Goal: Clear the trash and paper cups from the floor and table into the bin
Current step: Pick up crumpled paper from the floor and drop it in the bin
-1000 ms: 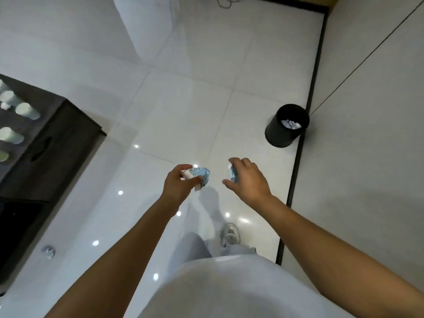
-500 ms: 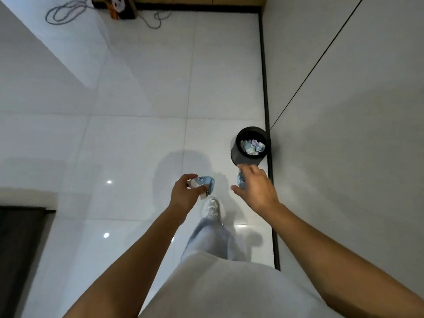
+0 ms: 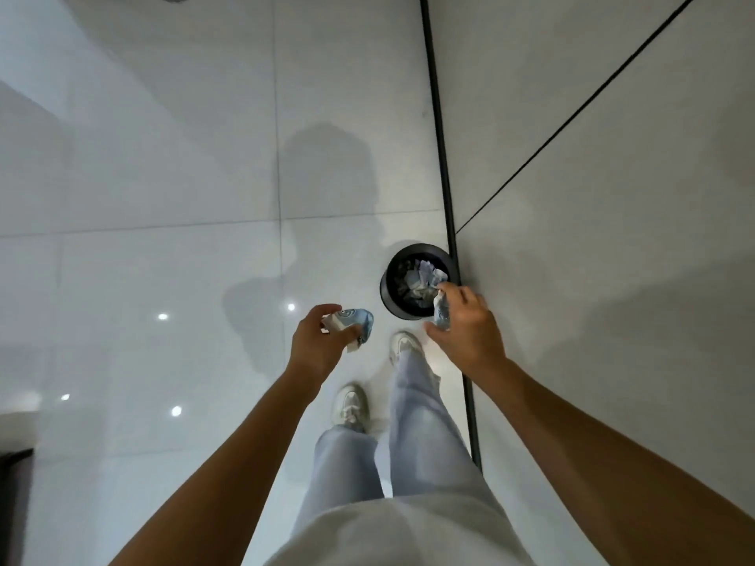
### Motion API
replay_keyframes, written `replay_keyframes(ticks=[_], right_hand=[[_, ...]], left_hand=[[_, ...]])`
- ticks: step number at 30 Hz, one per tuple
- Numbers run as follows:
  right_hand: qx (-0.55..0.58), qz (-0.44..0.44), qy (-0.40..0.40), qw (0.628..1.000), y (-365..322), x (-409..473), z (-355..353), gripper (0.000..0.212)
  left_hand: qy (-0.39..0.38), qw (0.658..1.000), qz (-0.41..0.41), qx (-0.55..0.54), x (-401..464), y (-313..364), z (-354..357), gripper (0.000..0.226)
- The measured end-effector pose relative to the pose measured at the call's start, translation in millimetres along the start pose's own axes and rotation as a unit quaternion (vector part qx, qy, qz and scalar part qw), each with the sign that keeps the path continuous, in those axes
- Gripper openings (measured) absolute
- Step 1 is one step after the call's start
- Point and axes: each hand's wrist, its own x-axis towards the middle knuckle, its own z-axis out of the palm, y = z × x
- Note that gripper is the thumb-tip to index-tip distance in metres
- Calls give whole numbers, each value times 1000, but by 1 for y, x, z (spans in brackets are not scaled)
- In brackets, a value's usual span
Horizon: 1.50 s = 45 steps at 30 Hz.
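A round black bin [image 3: 392, 298] stands on the white floor against the wall, with crumpled blue-and-white trash [image 3: 421, 275] inside it. My left hand [image 3: 316, 345] grips a crumpled blue-and-white paper cup [image 3: 353, 320], held to the left of the bin. My right hand [image 3: 470, 326] holds another crumpled blue-and-white piece of trash [image 3: 440, 310] over the bin's near right rim; most of this piece is hidden by the fingers.
A black skirting strip [image 3: 443, 165] runs along the foot of the grey wall [image 3: 613, 198] on the right. My feet in white shoes [image 3: 351, 404] stand just short of the bin. A dark table edge [image 3: 12, 484] shows at lower left. Glossy tiled floor [image 3: 163, 177] stretches to the left.
I have walked up to the bin, which now sits close below my hands. My right hand with its trash has come over the bin's rim. The table has slid out of view.
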Motion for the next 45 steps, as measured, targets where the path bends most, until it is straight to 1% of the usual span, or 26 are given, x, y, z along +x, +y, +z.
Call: replay_keyframes(ticks=[3, 7, 12, 14, 17, 21, 23, 26, 28, 29, 30, 32, 36, 38, 41, 45], right_hand=[[-4, 20, -37, 999, 24, 50, 18, 65], [-4, 20, -59, 998, 57, 110, 54, 67], [-34, 8, -101, 994, 91, 167, 100, 68], [-23, 24, -112, 993, 100, 177, 110, 68], [8, 46, -102, 994, 109, 183, 113, 62], [22, 50, -88, 995, 119, 184, 101, 56], [29, 54, -81, 995, 124, 184, 94, 55], [40, 60, -68, 995, 129, 186, 85, 53], [39, 56, -66, 996, 131, 189, 80, 53], [36, 50, -67, 996, 130, 190, 78, 53], [31, 42, -70, 996, 129, 192, 76, 54], [17, 19, -80, 997, 123, 194, 71, 53], [-25, -50, -113, 992, 94, 187, 56, 52], [-52, -92, -135, 985, 73, 179, 46, 52], [-93, -147, -167, 970, 35, 162, 30, 52], [-148, -233, -185, 943, -23, 123, 14, 53]], left_hand=[[15, 999, -32, -19, 39, 2, 21, 43], [6, 997, -72, -13, 90, -7, 51, 43], [-1, 996, -90, 17, 144, -21, 89, 38], [-9, 995, -91, 36, 159, -22, 104, 38], [-21, 994, -93, 58, 175, -17, 125, 41], [-39, 993, -74, 82, 195, -4, 162, 42], [-54, 992, -63, 95, 206, 2, 182, 46], [-84, 985, -36, 143, 225, 6, 210, 58], [-101, 980, -45, 168, 232, 5, 222, 63], [-104, 978, -57, 171, 234, 4, 225, 62], [-105, 977, -66, 175, 233, 3, 226, 58], [-107, 974, -56, 193, 224, 3, 221, 50], [-80, 968, 25, 235, 191, 5, 185, 36], [-56, 967, 47, 242, 171, 7, 159, 37], [-17, 967, 53, 249, 135, 6, 115, 41], [40, 960, 61, 272, 75, -1, 56, 42]])
